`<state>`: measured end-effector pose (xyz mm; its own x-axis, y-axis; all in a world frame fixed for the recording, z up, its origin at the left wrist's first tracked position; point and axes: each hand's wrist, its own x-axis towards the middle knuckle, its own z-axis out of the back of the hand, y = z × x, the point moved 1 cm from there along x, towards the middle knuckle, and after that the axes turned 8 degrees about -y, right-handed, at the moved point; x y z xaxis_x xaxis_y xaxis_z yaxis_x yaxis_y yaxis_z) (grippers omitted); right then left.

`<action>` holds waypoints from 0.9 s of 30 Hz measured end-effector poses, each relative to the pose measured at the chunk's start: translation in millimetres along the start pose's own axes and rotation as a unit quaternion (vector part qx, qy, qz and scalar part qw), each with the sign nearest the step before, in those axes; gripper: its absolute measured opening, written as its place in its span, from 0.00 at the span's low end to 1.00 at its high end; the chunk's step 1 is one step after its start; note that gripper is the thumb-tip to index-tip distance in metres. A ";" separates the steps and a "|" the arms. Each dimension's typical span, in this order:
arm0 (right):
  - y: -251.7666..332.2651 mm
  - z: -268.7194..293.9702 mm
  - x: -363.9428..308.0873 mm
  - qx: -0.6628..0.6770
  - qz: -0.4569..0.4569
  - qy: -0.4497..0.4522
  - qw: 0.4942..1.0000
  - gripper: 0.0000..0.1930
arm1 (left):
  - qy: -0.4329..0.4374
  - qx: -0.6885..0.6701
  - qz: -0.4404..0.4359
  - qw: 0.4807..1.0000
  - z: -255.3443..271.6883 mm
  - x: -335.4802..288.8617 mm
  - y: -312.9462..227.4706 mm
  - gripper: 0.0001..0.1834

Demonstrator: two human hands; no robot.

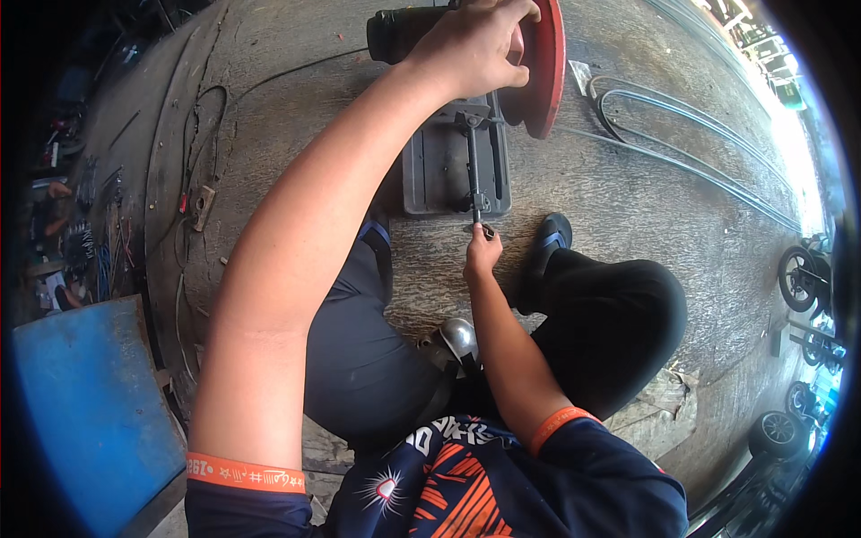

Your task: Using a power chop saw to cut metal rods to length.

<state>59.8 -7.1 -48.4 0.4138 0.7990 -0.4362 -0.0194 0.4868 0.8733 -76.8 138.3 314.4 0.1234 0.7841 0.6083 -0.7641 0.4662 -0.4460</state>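
A chop saw stands on the floor ahead of me, with a dark base (457, 202), a black motor (386, 38) and a round red blade guard (547, 72). My left hand (475, 49) reaches over the top of the saw, its thumb and fingers bent against the guard. At the near end of the saw's vise screw (474, 166), my right hand (482, 257) is closed around the crank handle (487, 231). A long thin metal bar (628, 145) runs from beside the guard off to the right. My left forearm covers part of the saw.
Several bent rods or cables (691, 112) lie at the right. A hammer (204, 208) and a black cable (305, 65) rest on the floor to the left. A blue panel (94, 403) stands at the lower left. A silver rounded object (458, 337) sits between my legs. Motorbikes (798, 278) stand far right.
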 end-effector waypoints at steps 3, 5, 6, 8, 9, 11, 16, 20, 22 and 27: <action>8.9 3.0 -9.9 -0.120 0.127 -0.162 0.971 0.18 | 0.053 -0.045 0.060 0.996 -7.2 8.7 -2.3 0.34; 24.0 3.3 -71.2 -0.309 0.169 0.260 0.899 0.16 | 0.030 -0.018 0.044 0.998 3.4 -1.0 4.4 0.34; 19.9 3.0 -90.9 -0.303 0.169 0.423 0.837 0.15 | 0.028 -0.021 0.041 0.999 3.8 0.5 1.0 0.34; 5.3 -4.0 -109.2 -0.285 0.167 0.569 0.753 0.13 | 0.060 -0.037 0.075 0.995 2.1 4.0 0.6 0.34; -2.8 -6.9 -107.5 -0.238 0.119 0.484 0.834 0.14 | 0.059 -0.038 0.069 0.995 1.5 5.9 1.2 0.34; -32.5 -4.9 -71.3 -0.172 0.125 0.324 0.922 0.17 | 0.051 -0.075 0.072 0.993 -9.0 8.8 -2.5 0.34; -4.8 3.8 -22.3 -0.022 0.040 0.028 0.999 0.46 | 0.030 -0.053 0.033 0.998 -3.7 -0.5 3.7 0.34; 4.5 6.6 -22.9 -0.120 0.082 0.025 0.989 0.42 | 0.039 -0.070 0.049 0.996 -4.5 1.8 1.5 0.34; 6.3 4.3 -26.9 -0.139 0.124 -0.024 0.982 0.39 | 0.040 -0.063 0.056 0.996 -4.8 2.4 -0.1 0.35; 3.7 -0.4 2.8 0.315 -0.373 0.009 0.873 0.23 | 0.035 -0.050 0.063 0.996 6.3 -4.4 4.3 0.35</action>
<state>60.5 -2.9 -46.5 0.0836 0.3512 -0.9326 0.7555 0.5878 0.2891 -84.6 134.2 313.9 0.0766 0.8638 0.4980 -0.7097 0.3980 -0.5813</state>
